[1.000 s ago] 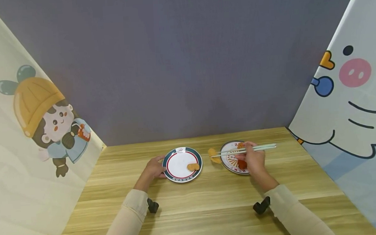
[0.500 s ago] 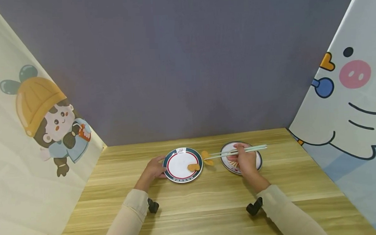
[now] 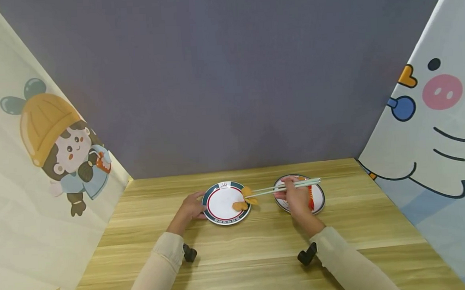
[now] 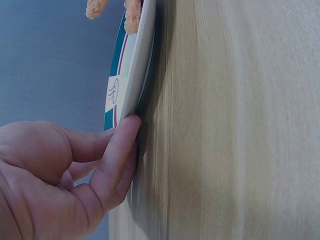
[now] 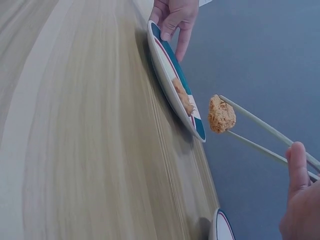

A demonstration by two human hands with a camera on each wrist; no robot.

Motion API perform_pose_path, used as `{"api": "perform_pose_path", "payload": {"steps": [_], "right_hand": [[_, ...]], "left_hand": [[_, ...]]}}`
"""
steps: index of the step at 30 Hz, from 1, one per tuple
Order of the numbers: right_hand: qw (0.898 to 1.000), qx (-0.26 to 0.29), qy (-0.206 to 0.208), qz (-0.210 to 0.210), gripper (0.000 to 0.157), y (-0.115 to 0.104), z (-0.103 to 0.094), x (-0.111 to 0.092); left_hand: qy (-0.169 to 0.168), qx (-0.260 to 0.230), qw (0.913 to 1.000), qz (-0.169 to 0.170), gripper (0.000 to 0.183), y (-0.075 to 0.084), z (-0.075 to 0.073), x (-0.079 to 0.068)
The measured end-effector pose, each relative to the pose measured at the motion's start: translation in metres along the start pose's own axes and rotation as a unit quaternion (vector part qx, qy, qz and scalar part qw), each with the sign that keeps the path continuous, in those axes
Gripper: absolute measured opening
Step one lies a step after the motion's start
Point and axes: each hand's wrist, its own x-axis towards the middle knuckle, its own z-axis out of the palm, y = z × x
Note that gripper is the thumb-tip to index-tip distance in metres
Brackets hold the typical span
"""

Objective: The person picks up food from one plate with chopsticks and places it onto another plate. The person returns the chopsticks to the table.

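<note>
My left hand (image 3: 192,206) grips the left edge of a white plate (image 3: 221,204) with a green rim and red ring, thumb on top and fingers beneath in the left wrist view. One golden breaded fried piece (image 3: 240,206) lies on that plate's right side. My right hand (image 3: 298,199) holds a pair of pale green chopsticks (image 3: 266,190). Between their tips is another breaded fried piece (image 5: 221,114), raised above the table. In the head view it overlaps the plate's right rim; the right wrist view shows it just off the far edge.
A second white plate (image 3: 318,196), dark-rimmed with red-orange food on it, sits under my right hand and is partly hidden by it. A grey panel (image 3: 230,84) stands behind the wooden table (image 3: 237,257), with cartoon-printed sheets at both sides.
My right hand has moved left, carrying the fried piece in the chopsticks from beside the right plate to the left plate's rim. My left hand has stayed on its plate.
</note>
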Motion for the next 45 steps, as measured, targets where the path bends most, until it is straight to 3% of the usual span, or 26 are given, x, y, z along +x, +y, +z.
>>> {"api": "perform_pose_path", "payload": {"steps": [11,26,45], "right_hand": [[1.000,0.014,0.002,-0.014,0.029,0.007,0.020,-0.002],[0.999,0.010,-0.005,-0.043,0.031,0.003,0.038,-0.003],[1.000,0.016,-0.015,-0.021,0.032,0.006,0.022,-0.002]], "left_hand": [[0.001,0.000,1.0000,0.009,0.065,0.001,-0.001,0.000],[-0.004,-0.003,0.9998,0.019,0.066,-0.002,-0.001,0.000],[0.000,0.002,1.0000,0.010,0.065,-0.002,0.000,0.001]]}}
